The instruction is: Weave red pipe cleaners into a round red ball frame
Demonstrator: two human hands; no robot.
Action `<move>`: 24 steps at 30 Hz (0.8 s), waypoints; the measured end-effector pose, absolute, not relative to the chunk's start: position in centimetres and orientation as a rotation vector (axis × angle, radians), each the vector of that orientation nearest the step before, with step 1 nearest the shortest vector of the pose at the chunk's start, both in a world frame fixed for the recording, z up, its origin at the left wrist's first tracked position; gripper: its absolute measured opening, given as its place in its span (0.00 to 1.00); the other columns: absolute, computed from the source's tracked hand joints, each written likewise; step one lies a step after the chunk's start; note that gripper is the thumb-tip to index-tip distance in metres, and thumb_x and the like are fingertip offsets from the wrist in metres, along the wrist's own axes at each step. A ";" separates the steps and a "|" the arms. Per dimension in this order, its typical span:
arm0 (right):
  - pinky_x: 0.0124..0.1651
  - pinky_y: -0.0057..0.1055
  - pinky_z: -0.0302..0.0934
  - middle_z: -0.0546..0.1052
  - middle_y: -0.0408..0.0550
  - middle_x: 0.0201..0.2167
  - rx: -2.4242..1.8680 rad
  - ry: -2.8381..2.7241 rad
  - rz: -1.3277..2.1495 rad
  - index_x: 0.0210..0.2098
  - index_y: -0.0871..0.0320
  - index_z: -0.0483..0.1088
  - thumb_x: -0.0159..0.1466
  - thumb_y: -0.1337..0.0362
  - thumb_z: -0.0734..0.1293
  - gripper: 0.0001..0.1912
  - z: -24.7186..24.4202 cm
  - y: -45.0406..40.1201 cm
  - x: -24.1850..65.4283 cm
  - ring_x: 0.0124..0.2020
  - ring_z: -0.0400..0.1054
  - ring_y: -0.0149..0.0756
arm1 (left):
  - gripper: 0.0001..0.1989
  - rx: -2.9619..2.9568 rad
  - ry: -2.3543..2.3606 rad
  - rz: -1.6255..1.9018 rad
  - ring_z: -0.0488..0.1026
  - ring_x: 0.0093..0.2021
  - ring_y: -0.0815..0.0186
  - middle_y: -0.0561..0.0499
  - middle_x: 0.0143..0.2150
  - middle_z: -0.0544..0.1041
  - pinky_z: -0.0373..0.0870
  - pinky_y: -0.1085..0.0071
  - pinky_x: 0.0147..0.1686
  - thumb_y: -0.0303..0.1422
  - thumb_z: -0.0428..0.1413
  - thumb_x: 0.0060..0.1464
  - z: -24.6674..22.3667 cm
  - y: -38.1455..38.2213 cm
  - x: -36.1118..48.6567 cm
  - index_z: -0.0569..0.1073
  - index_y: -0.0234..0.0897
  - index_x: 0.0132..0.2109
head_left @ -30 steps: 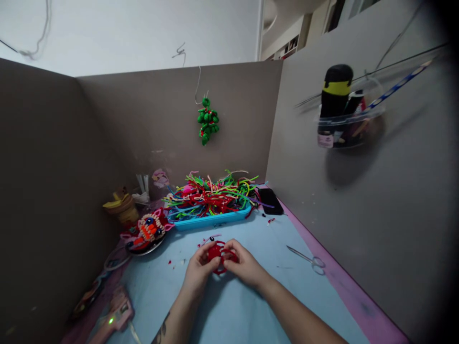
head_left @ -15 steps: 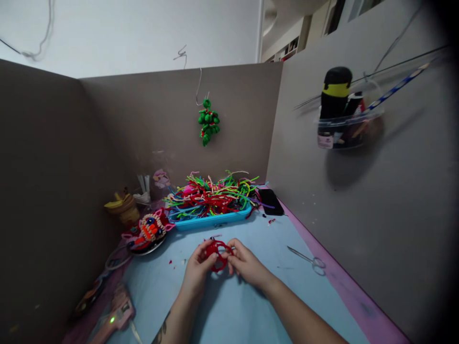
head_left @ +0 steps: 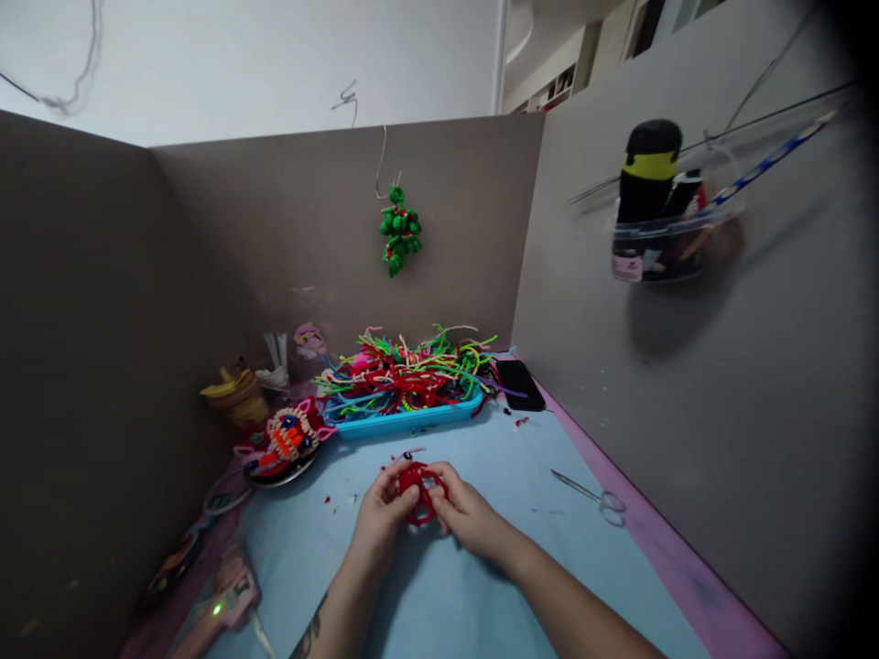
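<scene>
Between my hands, just above the light blue mat (head_left: 481, 613), is a red craft piece of bent pipe cleaners (head_left: 420, 514) with round open loops. My left hand (head_left: 382, 509) pinches its left side between thumb and fingers. On the opposite side my right hand (head_left: 468, 509) grips the rim of a loop, fingers curled behind it. A small dark bead-like bit with a pale pink strand (head_left: 412, 454) sticks up at the top of the piece. Fingers partly cover the piece, so its full shape is hidden.
A blue tray (head_left: 405, 426) heaped with colourful pipe cleaners (head_left: 412, 371) stands at the back. Scissors (head_left: 591, 494) and a phone (head_left: 520, 384) lie to the right. On the left are a glue gun (head_left: 223, 599) with a green light and a finished red-orange figure (head_left: 288, 439). Grey panels enclose three sides.
My right thumb and fingers have moved up and inward on the red piece, pressing nearer its loop. The piece has tilted slightly. My left hand keeps its grip.
</scene>
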State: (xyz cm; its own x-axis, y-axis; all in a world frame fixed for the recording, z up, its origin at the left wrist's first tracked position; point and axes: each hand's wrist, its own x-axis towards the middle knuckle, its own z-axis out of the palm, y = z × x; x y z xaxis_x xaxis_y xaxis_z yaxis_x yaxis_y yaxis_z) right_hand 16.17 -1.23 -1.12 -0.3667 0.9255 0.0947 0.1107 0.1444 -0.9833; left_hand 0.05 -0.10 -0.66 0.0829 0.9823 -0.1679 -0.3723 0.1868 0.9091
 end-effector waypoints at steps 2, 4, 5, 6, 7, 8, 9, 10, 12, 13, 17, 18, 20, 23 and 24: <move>0.27 0.23 0.57 0.66 0.33 0.20 -1.018 -1.655 1.337 0.51 0.53 0.57 0.61 0.72 0.57 0.19 -0.9 -1.3 16.2 0.20 0.61 0.27 | 0.27 0.826 0.980 1.212 0.78 0.35 0.59 0.42 0.38 0.82 0.72 0.67 0.38 0.35 0.72 0.34 -0.6 -0.1 0.1 0.78 0.34 0.44; 0.27 0.23 0.58 0.68 0.34 0.22 -1.024 -1.682 1.354 0.53 0.53 0.56 0.59 0.75 0.56 0.22 -0.7 -1.3 16.4 0.21 0.62 0.26 | 0.27 0.829 1.007 1.237 0.78 0.36 0.59 0.43 0.38 0.82 0.72 0.67 0.37 0.36 0.72 0.33 -0.5 0.0 0.1 0.78 0.34 0.44; 0.27 0.22 0.58 0.69 0.34 0.23 -1.022 -1.705 1.359 0.54 0.54 0.56 0.59 0.75 0.56 0.24 -0.6 -1.4 16.6 0.22 0.63 0.27 | 0.27 0.827 1.020 1.247 0.78 0.36 0.58 0.43 0.38 0.82 0.72 0.66 0.37 0.36 0.72 0.32 -0.4 0.0 0.1 0.78 0.34 0.43; 0.27 0.23 0.59 0.70 0.35 0.24 -1.015 -1.733 1.363 0.55 0.54 0.55 0.60 0.75 0.56 0.25 -0.5 -1.4 16.7 0.22 0.64 0.27 | 0.27 0.825 1.031 1.255 0.78 0.36 0.58 0.43 0.37 0.82 0.72 0.66 0.37 0.37 0.72 0.31 -0.3 0.0 0.1 0.78 0.34 0.43; 0.27 0.23 0.59 0.71 0.36 0.24 -1.004 -1.758 1.369 0.57 0.54 0.55 0.60 0.74 0.56 0.26 -0.4 -1.4 16.9 0.23 0.65 0.27 | 0.27 0.823 1.037 1.258 0.78 0.36 0.58 0.43 0.37 0.82 0.72 0.66 0.37 0.37 0.72 0.31 -0.2 0.0 0.1 0.79 0.34 0.42; 0.27 0.23 0.59 0.72 0.37 0.25 -0.992 -1.776 1.376 0.59 0.54 0.54 0.61 0.74 0.56 0.27 -0.3 -1.4 17.0 0.23 0.66 0.27 | 0.27 0.821 1.038 1.259 0.78 0.36 0.57 0.43 0.37 0.82 0.72 0.65 0.37 0.37 0.72 0.30 0.0 0.0 0.1 0.79 0.34 0.42; 0.27 0.23 0.59 0.73 0.37 0.25 -0.983 -1.786 1.382 0.60 0.53 0.54 0.62 0.73 0.56 0.27 -0.2 -1.4 17.2 0.23 0.68 0.28 | 0.27 0.817 1.035 1.258 0.78 0.36 0.58 0.43 0.37 0.82 0.72 0.66 0.37 0.37 0.72 0.30 0.1 0.0 0.1 0.78 0.34 0.41; 0.26 0.23 0.59 0.73 0.38 0.25 -0.979 -1.785 1.384 0.60 0.53 0.55 0.62 0.72 0.56 0.27 -0.3 -1.3 17.3 0.23 0.68 0.28 | 0.26 0.811 1.030 1.256 0.78 0.35 0.58 0.43 0.37 0.82 0.72 0.66 0.37 0.37 0.72 0.31 0.2 0.0 0.1 0.78 0.34 0.41; 0.26 0.23 0.59 0.75 0.39 0.27 -0.991 -1.750 1.376 0.57 0.53 0.61 0.62 0.70 0.58 0.24 -0.5 -1.2 17.3 0.23 0.69 0.28 | 0.27 0.797 1.014 1.249 0.78 0.34 0.59 0.43 0.37 0.82 0.72 0.67 0.36 0.36 0.72 0.31 0.4 -0.1 0.0 0.78 0.34 0.42; 0.25 0.24 0.59 0.75 0.40 0.27 -1.010 -1.715 1.363 0.54 0.54 0.65 0.62 0.69 0.59 0.21 -0.7 -1.1 17.3 0.23 0.69 0.28 | 0.27 0.791 1.009 1.242 0.78 0.34 0.59 0.43 0.37 0.82 0.72 0.67 0.35 0.36 0.72 0.31 0.4 -0.1 0.0 0.78 0.33 0.42; 0.24 0.24 0.58 0.74 0.38 0.25 -1.103 -1.504 1.308 0.39 0.56 0.67 0.61 0.59 0.64 0.09 -1.4 -0.6 17.1 0.20 0.67 0.27 | 0.28 0.772 1.013 1.237 0.77 0.33 0.61 0.43 0.37 0.81 0.71 0.68 0.34 0.36 0.73 0.31 0.3 -0.1 0.1 0.78 0.33 0.43; 0.24 0.23 0.57 0.72 0.37 0.24 -1.118 -1.464 1.303 0.36 0.56 0.66 0.60 0.58 0.64 0.08 -1.4 -0.5 17.1 0.20 0.66 0.27 | 0.28 0.769 1.017 1.241 0.77 0.33 0.62 0.44 0.37 0.81 0.71 0.69 0.34 0.36 0.73 0.31 0.2 -0.1 0.1 0.78 0.33 0.43; 0.26 0.24 0.57 0.71 0.36 0.22 -1.130 -1.448 1.281 0.31 0.56 0.64 0.59 0.58 0.66 0.09 -1.3 -0.4 17.1 0.21 0.65 0.28 | 0.28 0.762 1.018 1.239 0.77 0.33 0.62 0.44 0.37 0.81 0.70 0.70 0.34 0.36 0.72 0.32 0.1 -0.1 0.1 0.77 0.33 0.43; 0.33 0.28 0.59 0.70 0.39 0.23 -1.100 -1.553 1.119 0.24 0.56 0.64 0.56 0.61 0.69 0.10 -0.9 -0.4 17.2 0.28 0.66 0.32 | 0.28 0.747 1.000 1.231 0.77 0.33 0.61 0.44 0.37 0.81 0.71 0.69 0.34 0.36 0.72 0.32 0.2 -0.1 0.1 0.77 0.33 0.44; 0.36 0.29 0.60 0.71 0.40 0.25 -1.076 -1.591 1.044 0.23 0.57 0.65 0.56 0.62 0.70 0.11 -0.8 -0.4 17.3 0.31 0.66 0.33 | 0.28 0.741 0.993 1.235 0.77 0.34 0.61 0.44 0.37 0.81 0.71 0.69 0.34 0.35 0.73 0.31 0.2 -0.1 0.1 0.77 0.33 0.43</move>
State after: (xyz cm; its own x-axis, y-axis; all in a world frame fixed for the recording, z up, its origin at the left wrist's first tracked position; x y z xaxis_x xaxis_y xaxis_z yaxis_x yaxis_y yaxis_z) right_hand 17.28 -0.42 -0.83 -0.1950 0.9550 0.2237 0.1751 0.2583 -0.9501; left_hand 0.14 -0.12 0.24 0.0332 0.9778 -0.2068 -0.4117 0.2019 0.8887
